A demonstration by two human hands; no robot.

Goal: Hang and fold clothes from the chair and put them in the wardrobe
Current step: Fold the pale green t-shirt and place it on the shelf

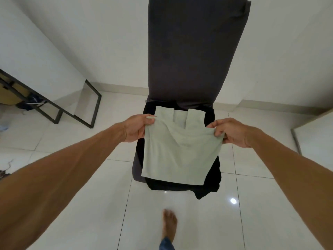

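both forearms reach out toward the chair (194,51). left hand (137,128) and right hand (230,132) each pinch a side edge of the folded pale green garment (180,150), held over a black garment (207,188) lying on the seat. it looks light, soft and limp, so gripping both folded edges should keep its layers together.

A pale green folded garment (180,150) held spread by its 2 side edges above the dark grey high-backed chair (196,47), whose seat carries a crumpled black garment (207,188)
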